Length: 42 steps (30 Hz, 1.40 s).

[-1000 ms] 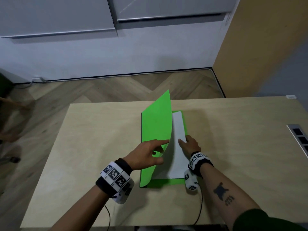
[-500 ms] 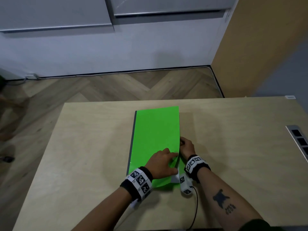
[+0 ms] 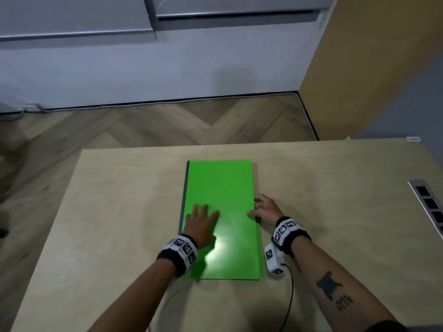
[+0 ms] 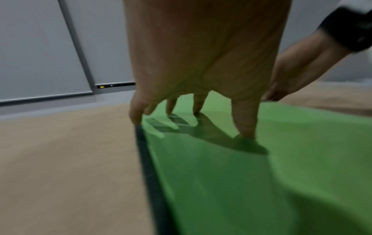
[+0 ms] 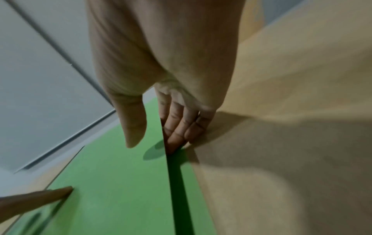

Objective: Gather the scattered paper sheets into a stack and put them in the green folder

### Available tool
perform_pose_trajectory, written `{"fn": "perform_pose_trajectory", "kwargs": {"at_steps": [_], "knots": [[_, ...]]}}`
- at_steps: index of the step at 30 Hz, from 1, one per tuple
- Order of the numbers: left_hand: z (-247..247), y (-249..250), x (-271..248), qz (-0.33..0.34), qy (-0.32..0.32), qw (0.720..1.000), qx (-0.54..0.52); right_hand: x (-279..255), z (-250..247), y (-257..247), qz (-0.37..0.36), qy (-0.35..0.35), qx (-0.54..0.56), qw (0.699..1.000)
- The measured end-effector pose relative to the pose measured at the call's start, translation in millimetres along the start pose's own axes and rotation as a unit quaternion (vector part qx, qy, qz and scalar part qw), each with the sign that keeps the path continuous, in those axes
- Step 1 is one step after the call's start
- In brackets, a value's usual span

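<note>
Left hand (image 3: 200,224) presses flat, fingers spread, on the closed green folder (image 3: 225,188) (dark spine leftward); right hand (image 3: 265,209) pinches its edge.

Green folder (image 3: 225,200): bright green, glossy, rectangular, dark grey spine strip along left long edge. Closed, lying flat on desk (image 3: 119,212), long side running away from person, roughly centred. Glare patch on near part of cover. In right wrist view, front cover edge (image 5: 164,143) raised slightly above back cover along right side, narrow dark green gap showing between them. Paper sheets not visible; cover hides inside. Near corners square, cover uncreased.
</note>
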<state>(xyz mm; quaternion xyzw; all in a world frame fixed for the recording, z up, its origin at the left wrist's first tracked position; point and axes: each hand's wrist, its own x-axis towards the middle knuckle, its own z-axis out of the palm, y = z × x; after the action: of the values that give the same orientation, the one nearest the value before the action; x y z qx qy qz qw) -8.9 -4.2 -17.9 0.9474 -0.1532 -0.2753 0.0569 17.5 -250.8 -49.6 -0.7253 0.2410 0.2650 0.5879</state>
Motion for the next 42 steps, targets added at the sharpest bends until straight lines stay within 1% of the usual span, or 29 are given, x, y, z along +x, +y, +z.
{"fn": "perform_pose_trajectory", "kwargs": {"at_steps": [2, 3, 5, 7, 10, 11, 12, 14, 15, 16, 18, 21, 25, 30, 35, 38, 39, 41, 42], "knots": [[1, -23, 7, -0.069, -0.018, 0.997, 0.007, 2, -2, -6, -0.003, -0.005, -0.077, 0.997], [3, -31, 10, -0.088, -0.023, 0.996, 0.000, 5, -1, -8, -0.002, 0.003, -0.120, 0.993], [7, -35, 14, -0.095, -0.026, 0.995, -0.021, 11, 4, -12, -0.004, 0.029, -0.181, 0.983], [10, -31, 15, -0.082, -0.012, 0.996, -0.031, 13, 11, -14, -0.018, 0.068, -0.200, 0.977], [15, -21, 14, -0.080, 0.006, 0.996, -0.043, 12, 21, -14, -0.034, 0.120, -0.269, 0.955], [17, -19, 14, -0.083, 0.011, 0.995, -0.049, 11, 24, -12, -0.042, 0.133, -0.301, 0.944], [19, -17, 13, -0.087, 0.017, 0.995, -0.054, 7, 25, -12, -0.059, 0.149, -0.347, 0.924], [21, -14, 14, -0.097, 0.027, 0.994, -0.053, 3, 29, -9, -0.108, 0.168, -0.442, 0.874], [22, -12, 15, -0.100, 0.031, 0.993, -0.046, 4, 30, -5, -0.126, 0.158, -0.468, 0.861], [23, -12, 17, -0.101, 0.035, 0.994, -0.035, 2, 32, -3, -0.134, 0.135, -0.479, 0.857], [23, -15, 19, -0.095, 0.039, 0.995, -0.008, 1, 37, 2, -0.128, 0.094, -0.489, 0.857], [23, -23, 21, -0.078, 0.028, 0.997, -0.002, -1, 42, 3, -0.117, 0.076, -0.502, 0.854], [22, -25, 23, -0.071, 0.020, 0.997, -0.006, -2, 39, -4, -0.101, 0.057, -0.513, 0.851], [21, -24, 23, -0.072, 0.015, 0.997, -0.009, -3, 40, -4, -0.097, 0.046, -0.513, 0.852], [18, -21, 22, -0.080, 0.012, 0.996, -0.022, -8, 45, -4, -0.092, 0.045, -0.500, 0.860], [18, -24, 23, -0.078, 0.013, 0.997, -0.008, -7, 43, -4, -0.090, 0.046, -0.503, 0.859], [18, -23, 21, -0.076, 0.009, 0.997, -0.012, -10, 42, -5, -0.098, 0.043, -0.494, 0.863], [16, -24, 22, -0.079, -0.002, 0.997, 0.005, -10, 40, -7, -0.088, 0.034, -0.501, 0.860], [14, -25, 23, -0.080, -0.002, 0.997, 0.003, -10, 39, -10, -0.079, 0.030, -0.493, 0.866]]}}
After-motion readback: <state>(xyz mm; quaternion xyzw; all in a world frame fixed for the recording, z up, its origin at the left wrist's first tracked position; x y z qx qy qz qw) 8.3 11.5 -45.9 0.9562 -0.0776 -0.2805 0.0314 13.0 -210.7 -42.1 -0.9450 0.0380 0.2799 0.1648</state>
